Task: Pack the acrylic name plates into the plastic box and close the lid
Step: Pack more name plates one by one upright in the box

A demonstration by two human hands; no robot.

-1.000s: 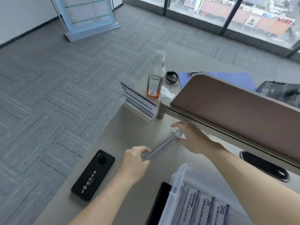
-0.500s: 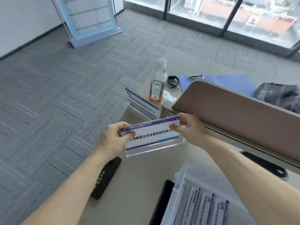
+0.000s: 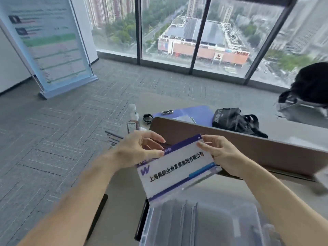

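Note:
I hold an acrylic name plate [image 3: 174, 167], white with purple bands and black characters, tilted in the air above the desk. My left hand [image 3: 138, 150] pinches its upper left edge and my right hand [image 3: 221, 155] grips its right end. Just below it stands the clear plastic box [image 3: 204, 226], open, with several plates standing on edge inside. Another name plate [image 3: 113, 139] lies partly hidden behind my left hand. No lid can be told apart in this blurred view.
A brown desk divider [image 3: 257, 146] runs to the right. Behind it are a black bag [image 3: 234, 121], a blue clipboard [image 3: 186, 112], a bottle [image 3: 133, 119] and a black watch [image 3: 147, 118]. A black phone [image 3: 99, 210] lies near the desk's left edge. A person's dark hair [image 3: 314, 82] shows at far right.
The plate has gone from lying low on the desk to being lifted and turned face toward me, then brought closer over the box. The view has tilted up toward the window.

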